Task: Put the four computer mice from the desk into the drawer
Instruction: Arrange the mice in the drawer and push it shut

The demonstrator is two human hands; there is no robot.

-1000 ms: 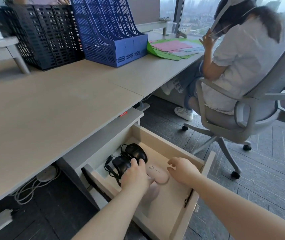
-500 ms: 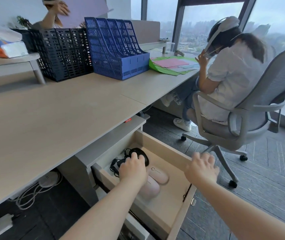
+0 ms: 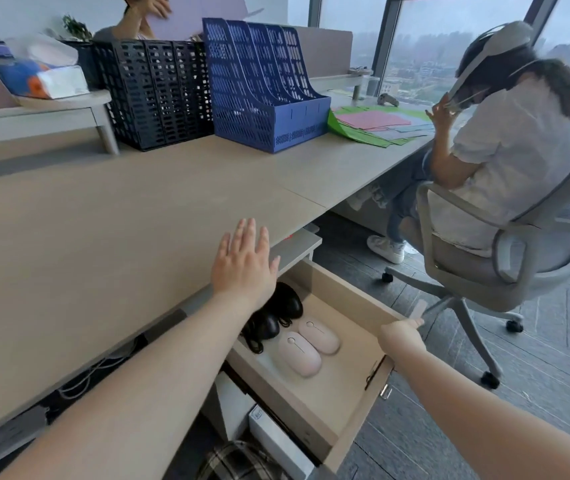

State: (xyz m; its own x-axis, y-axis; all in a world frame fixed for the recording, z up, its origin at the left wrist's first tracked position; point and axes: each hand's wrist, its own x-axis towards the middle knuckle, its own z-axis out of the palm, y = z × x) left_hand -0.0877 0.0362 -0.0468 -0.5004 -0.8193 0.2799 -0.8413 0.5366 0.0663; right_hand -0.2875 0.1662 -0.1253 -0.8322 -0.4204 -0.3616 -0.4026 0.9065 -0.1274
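Left hand [image 3: 243,268] has lifted out, fingers [image 3: 246,233] spread; right hand [image 3: 402,336] grips drawer [image 3: 352,386] front, four mice [image 3: 299,348] inside, ready to close.

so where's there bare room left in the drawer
Free: the drawer floor between the two pink mice and its front and right walls. Crowded: the back-left corner, where the black mice and cables sit under the left hand.
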